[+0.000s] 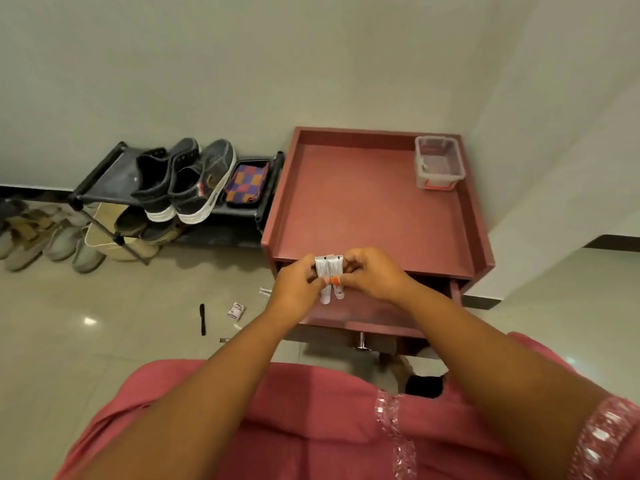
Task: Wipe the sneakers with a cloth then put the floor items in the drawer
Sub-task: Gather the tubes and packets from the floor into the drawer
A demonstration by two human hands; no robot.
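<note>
Pink cloth: a pink garment (311, 427) with sequin trim fills the near edge, both bare forearms reaching out over it.
Left hand: the left hand (298, 284) has its fingers curled round the left side of two small tubes, thumb against them.
Right hand: the right hand (372, 275) pinches the same pair from the right, its fingertips near the orange band.
Tubes: the two white tubes (329, 277) stand side by side, touching, crimped ends up and caps down, held just above the open drawer; the print on them is too small to read.
Drawer: the drawer (363, 313) of the reddish-pink cabinet is pulled out toward the person, a metal knob below its front edge.
Floor items: on the tiles left of the drawer lie a black pen (202, 319), a small white packet (236, 311) and, close to the cabinet, what may be another small tube (265, 292), partly hidden by the left wrist.
Cabinet top: the cabinet top (363, 209) has a raised rim; a clear plastic box (438, 161) sits in its far right corner.
Sneakers: a pair of dark sneakers (187, 178) with white soles rests on the upper shelf of a black shoe rack (104, 181), left of the cabinet.
Cloth: a checked cloth (246, 184) lies folded on the same shelf, just beside the sneakers.
Far floor: pale shoes (41, 237) line the wall under and left of the rack.
</note>
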